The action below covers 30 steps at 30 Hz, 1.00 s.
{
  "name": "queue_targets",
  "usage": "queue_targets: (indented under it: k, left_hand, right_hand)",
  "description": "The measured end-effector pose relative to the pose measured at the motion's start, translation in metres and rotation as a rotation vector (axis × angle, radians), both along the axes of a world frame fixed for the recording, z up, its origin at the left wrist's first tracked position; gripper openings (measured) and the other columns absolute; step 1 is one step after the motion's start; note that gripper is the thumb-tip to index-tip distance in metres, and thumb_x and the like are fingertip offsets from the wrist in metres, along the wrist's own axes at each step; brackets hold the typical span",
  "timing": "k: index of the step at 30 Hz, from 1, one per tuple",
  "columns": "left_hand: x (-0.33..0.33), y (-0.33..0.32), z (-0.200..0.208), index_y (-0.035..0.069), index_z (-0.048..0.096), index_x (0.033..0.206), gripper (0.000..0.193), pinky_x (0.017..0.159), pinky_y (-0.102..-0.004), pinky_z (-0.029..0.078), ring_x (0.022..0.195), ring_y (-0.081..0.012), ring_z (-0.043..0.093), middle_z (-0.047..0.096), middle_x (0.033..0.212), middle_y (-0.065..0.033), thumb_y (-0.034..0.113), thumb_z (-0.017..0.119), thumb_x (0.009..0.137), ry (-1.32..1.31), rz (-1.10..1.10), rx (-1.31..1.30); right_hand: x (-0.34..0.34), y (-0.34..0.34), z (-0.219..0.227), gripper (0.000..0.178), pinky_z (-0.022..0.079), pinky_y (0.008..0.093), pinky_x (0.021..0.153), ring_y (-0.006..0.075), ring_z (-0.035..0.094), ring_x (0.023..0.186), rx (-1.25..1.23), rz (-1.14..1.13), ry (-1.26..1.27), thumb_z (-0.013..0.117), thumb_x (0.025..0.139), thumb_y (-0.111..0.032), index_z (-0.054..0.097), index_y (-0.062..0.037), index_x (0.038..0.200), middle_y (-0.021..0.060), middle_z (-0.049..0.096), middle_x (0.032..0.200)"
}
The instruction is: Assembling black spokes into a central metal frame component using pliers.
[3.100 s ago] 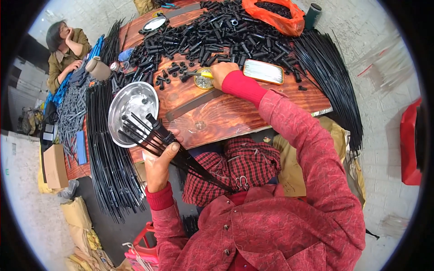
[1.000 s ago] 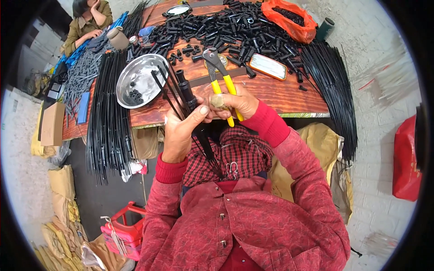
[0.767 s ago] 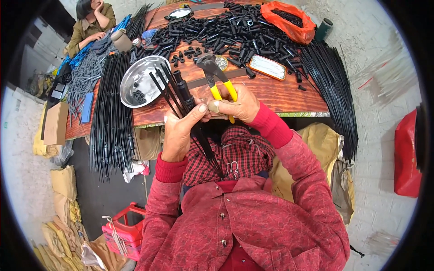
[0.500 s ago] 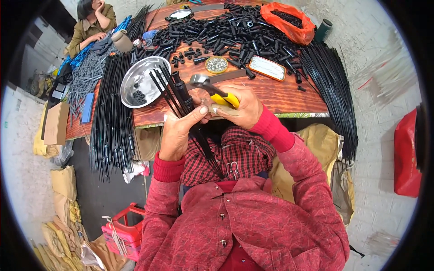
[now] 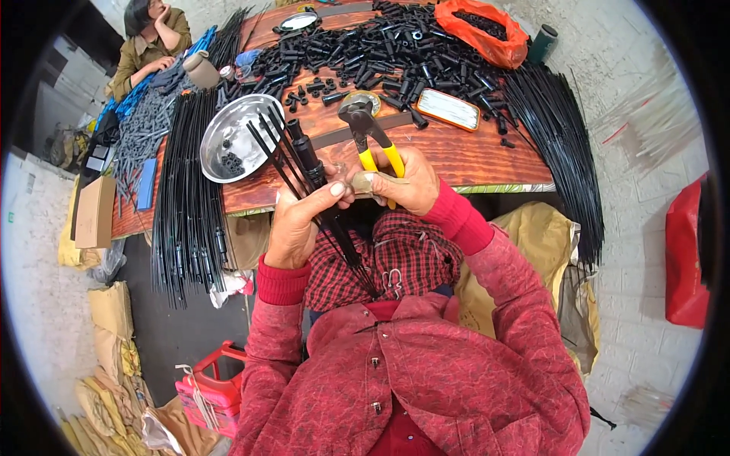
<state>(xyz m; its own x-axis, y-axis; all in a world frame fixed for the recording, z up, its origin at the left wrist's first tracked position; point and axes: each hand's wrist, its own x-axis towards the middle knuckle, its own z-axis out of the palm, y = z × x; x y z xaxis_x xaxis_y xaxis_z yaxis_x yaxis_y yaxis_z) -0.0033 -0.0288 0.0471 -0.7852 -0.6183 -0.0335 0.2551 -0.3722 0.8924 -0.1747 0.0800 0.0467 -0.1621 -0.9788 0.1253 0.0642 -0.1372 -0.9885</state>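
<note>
While the left hand (image 5: 296,224) closes around thin black rods (image 5: 268,150) and a black tubular fitting (image 5: 304,150), tilted above the lap at the edge of the surface (image 5: 487,161), the right hand (image 5: 411,186) grips yellow-handled nippers (image 5: 363,121). Whether the two hands touch, I cannot tell. Left of the rods, a steel bowl (image 5: 219,125) holds small black rings (image 5: 232,162). A green wall mark (image 5: 11,216) is too small to read.
</note>
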Motion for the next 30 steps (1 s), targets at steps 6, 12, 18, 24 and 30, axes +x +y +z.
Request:
queue_targets:
  k: [6,12,18,24,30]
  left_hand:
    - [-0.001,-0.001,0.000,0.000,0.052,0.107,0.032,0.072,-0.0291,0.051,0.077,-0.0194,0.065,0.066,0.084,-0.0112,0.005,0.070,0.081,0.001,-0.003,-0.004]
    - [-0.002,0.001,-0.001,0.001,0.053,0.106,0.032,0.072,-0.0292,0.052,0.077,-0.0185,0.065,0.066,0.086,-0.0104,0.005,0.072,0.080,0.018,0.025,-0.008]
    - [-0.003,-0.003,-0.008,0.002,0.057,0.100,0.027,0.070,-0.0278,0.051,0.076,-0.0161,0.064,0.066,0.087,-0.0083,0.004,0.074,0.079,0.015,-0.009,-0.084]
    - [-0.009,0.003,-0.003,0.000,0.058,0.102,0.027,0.070,-0.0263,0.051,0.071,-0.0138,0.061,0.066,0.087,-0.0076,0.001,0.073,0.079,-0.026,0.079,-0.109]
    - [-0.005,0.005,-0.004,-0.002,0.059,0.104,0.029,0.070,-0.0258,0.052,0.076,-0.0150,0.065,0.067,0.087,-0.0097,-0.001,0.072,0.079,-0.033,0.129,-0.084]
  right_hand:
    - [0.001,0.002,-0.002,0.025,0.041,0.0201,0.054,0.0047,0.053,0.062,0.015,-0.034,0.041,0.066,0.087,-0.018,0.066,-0.0007,0.105,0.0015,0.066,0.081]
    - [0.007,0.002,0.004,0.020,0.042,0.0192,0.056,0.0041,0.054,0.064,-0.006,-0.072,0.112,0.063,0.087,-0.010,0.066,-0.0017,0.105,0.0010,0.066,0.082]
    - [0.001,-0.005,-0.002,0.024,0.048,0.0285,0.062,0.0126,0.059,0.070,-0.350,-0.204,0.525,0.070,0.078,-0.008,0.065,-0.0005,0.101,0.0030,0.063,0.082]
    - [-0.006,-0.003,0.018,0.025,0.049,0.0343,0.062,0.0265,0.062,0.070,-0.408,-0.260,0.825,0.073,0.071,-0.009,0.063,-0.0032,0.093,0.0105,0.061,0.082]
    - [-0.001,0.002,0.038,0.026,0.047,0.0387,0.056,0.0293,0.063,0.072,-0.361,-0.239,1.195,0.076,0.067,-0.015,0.061,-0.0078,0.088,0.0065,0.061,0.081]
